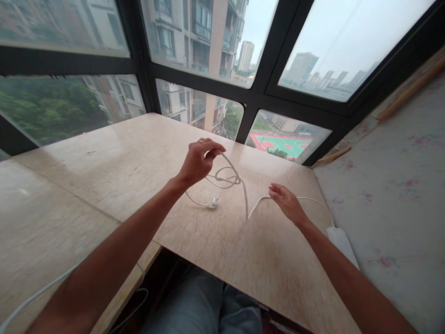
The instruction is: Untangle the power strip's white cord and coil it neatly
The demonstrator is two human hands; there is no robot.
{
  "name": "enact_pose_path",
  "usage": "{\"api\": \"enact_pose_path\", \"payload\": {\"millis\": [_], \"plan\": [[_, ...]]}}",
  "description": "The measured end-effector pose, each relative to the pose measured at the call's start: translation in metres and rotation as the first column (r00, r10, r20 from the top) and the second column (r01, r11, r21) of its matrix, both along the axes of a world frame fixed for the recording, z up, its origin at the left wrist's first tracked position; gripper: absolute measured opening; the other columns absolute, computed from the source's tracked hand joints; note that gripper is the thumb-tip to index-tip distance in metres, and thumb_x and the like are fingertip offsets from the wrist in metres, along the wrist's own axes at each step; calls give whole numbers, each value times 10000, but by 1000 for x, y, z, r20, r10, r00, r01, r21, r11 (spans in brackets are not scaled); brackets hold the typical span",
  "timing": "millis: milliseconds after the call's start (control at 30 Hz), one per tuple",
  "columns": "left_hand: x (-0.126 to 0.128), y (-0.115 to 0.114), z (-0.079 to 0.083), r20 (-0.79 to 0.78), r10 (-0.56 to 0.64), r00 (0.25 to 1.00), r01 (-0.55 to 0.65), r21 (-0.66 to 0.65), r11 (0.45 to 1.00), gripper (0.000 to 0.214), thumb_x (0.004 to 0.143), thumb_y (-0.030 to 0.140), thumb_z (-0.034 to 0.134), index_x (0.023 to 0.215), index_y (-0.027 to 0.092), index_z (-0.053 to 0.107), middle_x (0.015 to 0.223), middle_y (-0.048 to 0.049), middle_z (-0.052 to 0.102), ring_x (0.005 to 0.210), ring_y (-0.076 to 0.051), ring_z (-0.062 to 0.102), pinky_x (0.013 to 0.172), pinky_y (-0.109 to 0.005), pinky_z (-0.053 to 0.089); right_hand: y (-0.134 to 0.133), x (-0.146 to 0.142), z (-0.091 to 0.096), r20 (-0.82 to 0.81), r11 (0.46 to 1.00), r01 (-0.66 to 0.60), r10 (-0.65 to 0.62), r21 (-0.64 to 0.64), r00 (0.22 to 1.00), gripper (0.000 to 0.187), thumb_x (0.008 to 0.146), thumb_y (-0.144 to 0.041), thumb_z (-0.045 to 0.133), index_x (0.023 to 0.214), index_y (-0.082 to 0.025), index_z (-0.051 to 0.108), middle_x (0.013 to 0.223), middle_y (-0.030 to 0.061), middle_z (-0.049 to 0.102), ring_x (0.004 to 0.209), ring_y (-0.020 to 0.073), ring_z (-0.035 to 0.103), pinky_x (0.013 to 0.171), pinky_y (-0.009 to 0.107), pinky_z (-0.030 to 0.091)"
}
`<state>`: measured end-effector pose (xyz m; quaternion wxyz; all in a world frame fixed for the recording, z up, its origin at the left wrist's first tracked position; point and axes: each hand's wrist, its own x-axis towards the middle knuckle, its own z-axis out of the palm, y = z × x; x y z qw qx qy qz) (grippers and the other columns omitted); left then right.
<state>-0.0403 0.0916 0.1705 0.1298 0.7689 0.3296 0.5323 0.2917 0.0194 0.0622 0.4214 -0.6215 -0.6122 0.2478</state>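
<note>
A white power cable (243, 190) lies looped on a beige marble-look tabletop (222, 246). My left hand (200, 160) is raised above the table, its fingers pinched on the cable near the loose coil (225, 178). The cable's white plug (212, 203) rests on the table below that hand. My right hand (287, 202) is lower and to the right, fingers closed on the cable where it runs off toward a white adapter block (342, 241) at the table's right edge.
Large black-framed windows (257, 88) stand just behind the table. A pale floral-patterned surface (392, 195) borders the right side. Another thin white cord (38, 292) hangs off the lower left. My legs in jeans (208, 306) show under the table's front edge.
</note>
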Motion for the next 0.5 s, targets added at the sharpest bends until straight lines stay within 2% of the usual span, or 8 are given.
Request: {"api": "enact_pose_path", "payload": {"millis": [67,100,167,200,267,367,500], "plan": [[12,-9,2,-22,-26,999,26,18,1000,186,853,120,546,859,186,720,828,-39,714,826,-171,626,828,-343,456,-10,-42,15,-313,987,-138,107,-78,944,482,844,-521,602,1203,-200,577,1143,120,680,995,236,674,852,426,549],[18,-12,2,-32,-41,999,42,28,999,185,858,122,547,863,190,719,833,-40,718,830,-173,627,836,-350,450,-16,-59,21,-398,975,-198,143,-98,906,506,829,-540,627,1208,-208,574,1111,108,688,950,220,686,792,382,564],[27,-20,2,-55,-88,995,91,49,995,184,871,128,546,873,195,718,846,-44,726,837,-174,629,848,-358,441,-25,-85,31,-479,943,-300,200,-142,855,536,781,-548,688,1187,-213,587,1027,80,700,826,198,707,680,323,566],[31,-24,1,-71,-115,991,120,57,991,185,877,133,543,879,197,717,855,-46,729,843,-174,631,855,-359,437,-29,-93,33,-501,937,-313,198,-156,842,520,759,-529,719,1154,-211,603,974,64,707,763,185,708,650,308,562],[36,-30,-1,-108,-164,980,172,65,983,191,890,147,534,899,205,715,875,-47,730,860,-173,633,872,-359,430,-35,-101,34,-539,942,-288,155,-171,828,472,722,-493,763,1070,-202,635,874,37,717,654,158,691,614,292,558],[37,-36,-7,-161,-187,969,197,50,979,198,904,174,522,934,217,712,879,-46,728,872,-174,634,888,-365,421,-41,-97,30,-625,967,-183,34,-176,780,424,707,-498,769,971,-183,664,760,18,712,565,136,659,579,280,560],[33,-42,-28,-186,-114,976,113,-16,993,162,904,218,540,933,216,699,908,-51,733,900,-191,647,916,-391,409,-51,-84,26,-689,988,-36,-76,-147,721,417,705,-522,769,917,-179,663,711,8,684,579,160,683,569,289,575]]}}
